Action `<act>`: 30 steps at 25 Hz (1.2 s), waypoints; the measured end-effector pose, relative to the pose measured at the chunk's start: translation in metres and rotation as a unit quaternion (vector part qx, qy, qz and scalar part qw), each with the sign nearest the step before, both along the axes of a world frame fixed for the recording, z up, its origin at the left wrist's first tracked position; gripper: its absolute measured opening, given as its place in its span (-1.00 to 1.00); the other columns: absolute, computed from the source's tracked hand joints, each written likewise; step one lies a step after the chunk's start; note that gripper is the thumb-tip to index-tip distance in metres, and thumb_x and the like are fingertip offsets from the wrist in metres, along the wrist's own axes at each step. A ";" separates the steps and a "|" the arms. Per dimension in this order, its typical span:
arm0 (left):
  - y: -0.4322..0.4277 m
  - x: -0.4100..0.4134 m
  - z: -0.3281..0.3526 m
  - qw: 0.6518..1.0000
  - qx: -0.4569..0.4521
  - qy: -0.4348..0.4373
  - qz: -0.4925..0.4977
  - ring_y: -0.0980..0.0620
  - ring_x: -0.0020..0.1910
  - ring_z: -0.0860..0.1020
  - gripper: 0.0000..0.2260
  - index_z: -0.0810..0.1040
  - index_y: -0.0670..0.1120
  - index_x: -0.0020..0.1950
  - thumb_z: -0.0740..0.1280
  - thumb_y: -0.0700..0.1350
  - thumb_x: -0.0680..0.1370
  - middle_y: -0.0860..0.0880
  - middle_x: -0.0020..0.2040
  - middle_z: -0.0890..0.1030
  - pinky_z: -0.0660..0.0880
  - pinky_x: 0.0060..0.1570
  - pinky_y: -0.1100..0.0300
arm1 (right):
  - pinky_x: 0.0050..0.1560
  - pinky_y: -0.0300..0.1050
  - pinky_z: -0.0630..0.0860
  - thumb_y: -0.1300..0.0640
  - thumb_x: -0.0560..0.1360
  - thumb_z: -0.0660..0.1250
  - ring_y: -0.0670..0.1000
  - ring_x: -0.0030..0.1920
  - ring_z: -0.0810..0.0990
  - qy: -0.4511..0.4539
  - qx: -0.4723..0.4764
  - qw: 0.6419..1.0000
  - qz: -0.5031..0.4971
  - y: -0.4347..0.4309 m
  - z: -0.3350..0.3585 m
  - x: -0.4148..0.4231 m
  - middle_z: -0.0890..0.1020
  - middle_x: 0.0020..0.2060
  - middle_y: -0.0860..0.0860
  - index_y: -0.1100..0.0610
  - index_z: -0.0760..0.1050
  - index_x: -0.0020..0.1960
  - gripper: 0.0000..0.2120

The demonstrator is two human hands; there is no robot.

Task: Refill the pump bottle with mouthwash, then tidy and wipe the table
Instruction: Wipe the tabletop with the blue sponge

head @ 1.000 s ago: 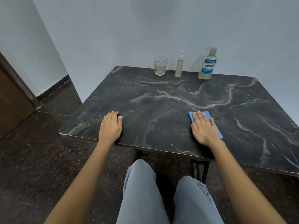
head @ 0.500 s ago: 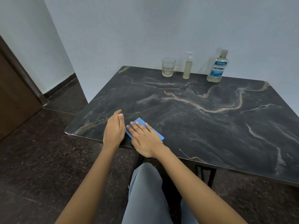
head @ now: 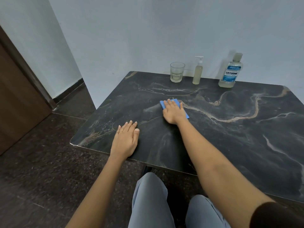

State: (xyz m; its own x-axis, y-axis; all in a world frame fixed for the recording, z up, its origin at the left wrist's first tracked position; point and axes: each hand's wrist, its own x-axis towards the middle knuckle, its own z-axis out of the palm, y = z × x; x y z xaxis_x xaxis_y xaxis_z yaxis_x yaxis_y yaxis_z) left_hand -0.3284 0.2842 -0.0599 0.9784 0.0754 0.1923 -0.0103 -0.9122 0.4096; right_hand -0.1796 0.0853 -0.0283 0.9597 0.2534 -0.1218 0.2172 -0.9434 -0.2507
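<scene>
My right hand (head: 173, 111) lies flat on a blue cloth (head: 174, 101) near the middle of the dark marble table (head: 230, 137), pressing it to the surface. My left hand (head: 125, 139) rests flat on the table near its front left edge, holding nothing. Along the back edge by the wall stand a clear glass (head: 177, 72) with a little liquid, a slim pump bottle (head: 198, 70) of pale yellowish liquid, and a Listerine mouthwash bottle (head: 231, 71) with its cap on.
The table's back edge meets a pale wall. A brown door (head: 18, 102) stands at the left. Dark stone floor lies to the left of and below the table. My grey-trousered knees (head: 151, 203) sit under the front edge.
My right hand slid the blue cloth from the front edge beside my left hand up toward the table's middle. My left hand stayed flat in place.
</scene>
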 end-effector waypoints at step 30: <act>-0.277 -0.002 0.021 0.970 0.014 0.047 -0.239 -0.08 0.57 0.10 -0.55 0.23 -0.16 0.54 -0.02 0.01 0.70 -0.17 0.56 0.21 -0.08 0.55 -0.03 | 0.51 0.02 -0.18 0.01 0.64 -0.14 -0.06 0.55 -0.12 -0.019 -0.029 0.952 -0.303 -0.402 -0.003 -0.273 -0.09 0.56 -0.07 0.00 -0.11 0.57 -0.49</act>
